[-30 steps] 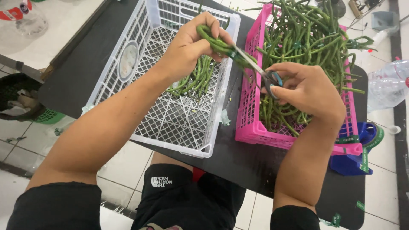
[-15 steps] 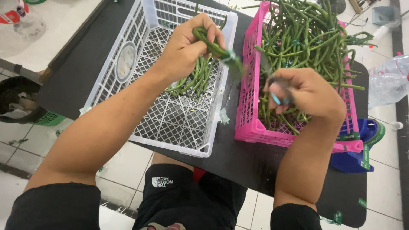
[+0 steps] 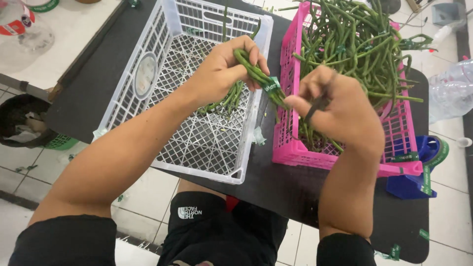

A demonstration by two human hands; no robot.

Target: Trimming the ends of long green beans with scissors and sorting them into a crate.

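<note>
My left hand [image 3: 221,74] grips a small bundle of long green beans [image 3: 253,71] above the right wall of a white plastic crate [image 3: 148,74]. A green tape band [image 3: 271,87] wraps the bundle near its lower end. My right hand [image 3: 345,116] is closed round dark scissors [image 3: 318,104], and its fingertips touch the bundle's end just past the tape. That hand hovers over the left part of a pink crate [image 3: 295,148] piled with loose long beans [image 3: 364,44]. A few beans [image 3: 227,101] lie in the white crate under my left hand.
Both crates stand side by side on a black table [image 3: 286,192]. A blue tape dispenser with green tape [image 3: 419,170] sits at the table's right edge, and a clear plastic bottle [image 3: 451,93] lies beyond it. A dark bin [image 3: 22,123] stands on the floor at left.
The scissors were at the bundle, then my right hand dropped into the pink crate. Now it is back up at the bundle's taped end. My left hand has barely moved.
</note>
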